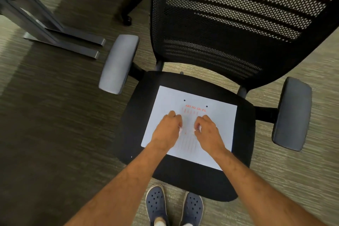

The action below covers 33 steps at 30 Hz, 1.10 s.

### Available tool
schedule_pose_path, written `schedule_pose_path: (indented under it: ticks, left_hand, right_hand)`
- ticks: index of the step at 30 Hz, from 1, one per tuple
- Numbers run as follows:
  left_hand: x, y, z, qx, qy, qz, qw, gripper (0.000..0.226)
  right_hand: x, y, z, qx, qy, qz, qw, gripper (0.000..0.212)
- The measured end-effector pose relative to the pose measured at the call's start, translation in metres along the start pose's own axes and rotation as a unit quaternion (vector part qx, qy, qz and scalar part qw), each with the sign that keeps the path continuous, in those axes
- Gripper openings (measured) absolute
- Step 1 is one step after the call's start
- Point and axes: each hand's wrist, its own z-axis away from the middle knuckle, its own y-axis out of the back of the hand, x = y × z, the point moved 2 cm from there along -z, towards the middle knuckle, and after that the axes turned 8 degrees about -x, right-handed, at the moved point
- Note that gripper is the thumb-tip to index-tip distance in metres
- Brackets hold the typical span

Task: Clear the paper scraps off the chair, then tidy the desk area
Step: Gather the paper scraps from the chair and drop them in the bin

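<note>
A black office chair (183,180) with a mesh back stands in front of me. On its seat lies a white sheet of paper (220,134) with red print and two black dots. My left hand (167,130) and my right hand (208,132) rest on the middle of the sheet, close together, with fingers curled. Small white bits of paper show at the fingertips of both hands. Whether each hand pinches a scrap or only touches it cannot be told.
Grey armrests (119,64) (291,113) flank the seat. A desk's metal leg and foot (69,40) stand at the upper left on striped carpet. Another chair's wheeled base (126,18) shows behind. My two blue shoes (174,205) are at the seat's front edge.
</note>
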Motion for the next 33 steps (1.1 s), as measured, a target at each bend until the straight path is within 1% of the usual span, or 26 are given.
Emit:
schedule_pose_path:
  ticks: [2, 5, 7, 11, 15, 18, 22, 25, 27, 29, 33]
  left_hand:
    - [0.004, 0.013, 0.02, 0.004, 0.033, 0.025, 0.999, 0.014]
    - [0.013, 0.044, 0.062, 0.021, 0.051, 0.046, 0.997, 0.014]
    - [0.018, 0.071, 0.094, 0.036, 0.067, 0.066, 0.995, 0.014]
    - [0.019, 0.128, 0.17, 0.075, 0.111, 0.109, 0.985, 0.012]
    - [0.007, 0.172, 0.258, 0.107, 0.137, 0.129, 0.976, 0.013]
    - [-0.015, 0.183, 0.32, 0.131, 0.173, 0.157, 0.964, 0.014]
    - [-0.057, 0.173, 0.397, 0.167, 0.239, 0.227, 0.929, 0.018]
    - [-0.095, 0.151, 0.458, 0.212, 0.284, 0.246, 0.902, 0.018]
    - [-0.124, 0.125, 0.5, 0.237, 0.304, 0.26, 0.885, 0.018]
    - [-0.154, 0.092, 0.542, 0.246, 0.328, 0.271, 0.871, 0.019]
    - [-0.214, 0.005, 0.629, 0.263, 0.356, 0.297, 0.846, 0.021]
  right_hand:
    - [-0.014, 0.013, 0.012, -0.004, 0.007, -0.014, 1.0, 0.019]
    - [-0.048, 0.043, 0.039, -0.011, 0.035, -0.041, 0.998, 0.029]
    - [-0.075, 0.064, 0.058, -0.011, 0.059, -0.063, 0.996, 0.025]
    - [-0.133, 0.095, 0.1, -0.022, 0.104, -0.065, 0.992, 0.015]
    - [-0.197, 0.11, 0.147, -0.066, 0.169, -0.03, 0.983, 0.013]
    - [-0.25, 0.104, 0.182, -0.094, 0.234, 0.008, 0.968, 0.006]
    - [-0.316, 0.065, 0.228, -0.119, 0.318, 0.045, 0.94, 0.008]
    - [-0.355, 0.011, 0.262, -0.146, 0.369, 0.071, 0.915, 0.008]
    - [-0.373, -0.035, 0.288, -0.171, 0.393, 0.09, 0.899, 0.008]
    - [-0.385, -0.087, 0.314, -0.196, 0.415, 0.1, 0.883, 0.009]
    - [-0.393, -0.199, 0.367, -0.268, 0.429, 0.107, 0.856, 0.015]
